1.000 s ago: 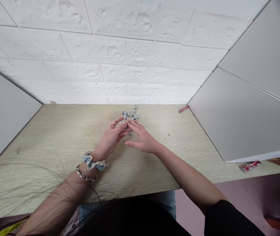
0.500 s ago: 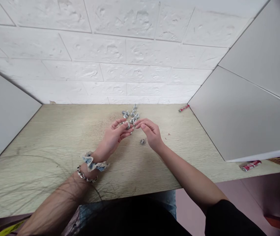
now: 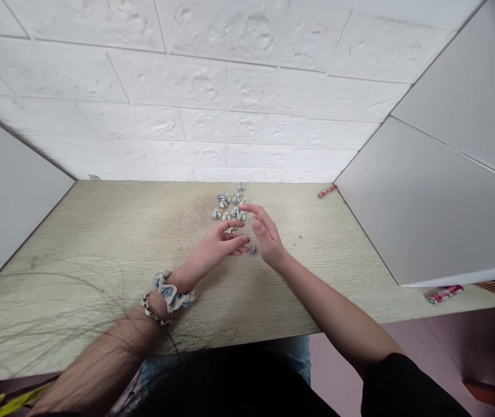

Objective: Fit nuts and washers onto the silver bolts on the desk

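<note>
My left hand (image 3: 220, 244) reaches over the table with thumb and fingers apart, and no object shows in it. Its fingertips are close to a single silver screw (image 3: 254, 249) lying on its side; whether they touch cannot be made out. To the right, my right hand (image 3: 268, 234) is held with fingers extended and thumb apart, also without anything visible in it. Beyond both hands stands a loose cluster of silver screws, most with their wide heads down, such as one screw (image 3: 216, 214) at the left. Another screw (image 3: 232, 230) is partly hidden behind my left fingers.
A white brick-patterned wall (image 3: 247, 124) closes off the back of the pale wooden table (image 3: 112, 260). Grey-white panels (image 3: 439, 202) flank it. One red battery (image 3: 327, 191) lies in the back right corner, another red battery (image 3: 444, 294) near the front right edge.
My left hand has moved right and nearer to me, toward the lone screw, and its fingers have parted. Screws formerly behind it now show. My right hand has opened slightly.
</note>
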A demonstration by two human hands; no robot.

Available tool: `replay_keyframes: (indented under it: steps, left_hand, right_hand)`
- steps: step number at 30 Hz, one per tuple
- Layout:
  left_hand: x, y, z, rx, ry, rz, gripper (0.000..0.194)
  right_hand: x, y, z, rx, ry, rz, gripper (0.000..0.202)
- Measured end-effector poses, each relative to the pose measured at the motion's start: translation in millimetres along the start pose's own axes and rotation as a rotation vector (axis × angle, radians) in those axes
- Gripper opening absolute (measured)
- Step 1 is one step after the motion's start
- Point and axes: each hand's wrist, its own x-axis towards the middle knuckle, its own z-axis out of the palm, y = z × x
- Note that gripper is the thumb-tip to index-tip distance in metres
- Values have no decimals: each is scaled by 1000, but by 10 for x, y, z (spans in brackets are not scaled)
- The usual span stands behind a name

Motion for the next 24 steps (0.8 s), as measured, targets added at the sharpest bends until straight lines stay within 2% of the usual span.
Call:
replay_keyframes:
  steps: [5, 8, 15, 24]
  left_hand:
    - [25, -1, -20, 1, -13, 117, 27]
    - [38, -16, -26, 20, -49, 177, 22]
    - [62, -73, -12, -62, -50, 192, 32]
    - [66, -65, 5, -37, -71, 146, 27]
  right_hand:
    - [-39, 14, 70, -253, -256, -156, 53]
    - [-54, 20, 91, -340, -353, -137, 57]
    - [-66, 51, 106, -392, -372, -81, 61]
    - [-73, 99, 125, -416, -384, -64, 59]
